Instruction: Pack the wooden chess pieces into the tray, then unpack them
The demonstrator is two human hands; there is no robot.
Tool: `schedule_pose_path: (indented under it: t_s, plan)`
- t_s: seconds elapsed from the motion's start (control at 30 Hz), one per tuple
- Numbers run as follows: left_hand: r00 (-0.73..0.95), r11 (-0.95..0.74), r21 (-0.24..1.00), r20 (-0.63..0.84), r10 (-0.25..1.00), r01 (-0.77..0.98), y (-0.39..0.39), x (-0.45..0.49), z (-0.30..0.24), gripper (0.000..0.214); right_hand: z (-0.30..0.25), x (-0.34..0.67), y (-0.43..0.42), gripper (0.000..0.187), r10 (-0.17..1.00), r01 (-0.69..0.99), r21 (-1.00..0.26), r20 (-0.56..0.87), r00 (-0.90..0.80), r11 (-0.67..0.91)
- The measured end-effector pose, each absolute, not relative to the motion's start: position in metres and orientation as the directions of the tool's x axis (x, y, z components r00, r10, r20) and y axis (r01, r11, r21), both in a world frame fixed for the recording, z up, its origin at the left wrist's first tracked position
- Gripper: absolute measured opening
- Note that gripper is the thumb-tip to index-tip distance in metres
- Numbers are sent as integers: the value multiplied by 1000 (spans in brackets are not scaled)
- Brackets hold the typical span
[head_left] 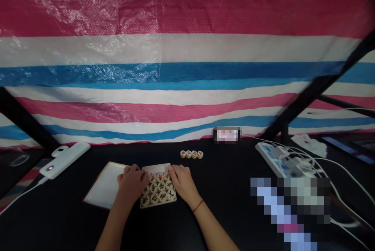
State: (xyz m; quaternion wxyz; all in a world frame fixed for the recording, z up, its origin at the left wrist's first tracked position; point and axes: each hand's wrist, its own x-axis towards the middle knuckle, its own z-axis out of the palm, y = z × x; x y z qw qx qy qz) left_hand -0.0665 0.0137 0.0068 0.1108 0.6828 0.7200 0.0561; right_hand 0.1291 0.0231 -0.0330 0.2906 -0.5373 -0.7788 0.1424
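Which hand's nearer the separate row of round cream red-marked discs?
Right: right hand is in front of that row; left hand farther off, front-left.

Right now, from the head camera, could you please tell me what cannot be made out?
In the head view:
Right side of the white-lined rectangular lid: overlapped by the left hand.
Some round cream pieces in the white rectangular box: partly covered by the same hand.
Face of the small rectangular object at the back: pixelated.
Some sockets of the white-and-blue power strip: obscured by plugs.
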Motion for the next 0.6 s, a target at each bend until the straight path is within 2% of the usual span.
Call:
schedule_pose_path:
  t_s: [0.3,0.6]
  plan:
    - [42,-53,262,49,998,964,14,-71,12,27,-35,129,24,45,931,729,-590,311,-193,348]
    - [147,-129,315,-35,988,940,12,-64,10,32,-36,130,24,48,930,719,-602,321,-181,348]
